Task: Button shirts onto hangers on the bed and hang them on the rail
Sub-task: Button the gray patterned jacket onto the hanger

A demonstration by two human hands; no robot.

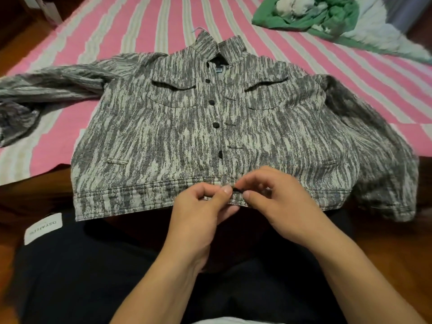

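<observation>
Grey-and-cream streaked denim shirt (177, 127) lies flat, front side up, on the bed with the pink and pale striped cover (145, 26), its collar away from the person and its hem hanging a little over the near edge. Four black round buttons (215, 124) run down the middle. The left hand (205, 206) pinches the hem band with thumb and curled fingers, and the right hand (273, 197) pinches the other side of the band just beside it; a small dark piece between the thumbs is perhaps the lowest button. Both sleeves are spread to the sides. A crumpled green and white cloth (327, 17) lies at the far right, well apart from the shirt.
</observation>
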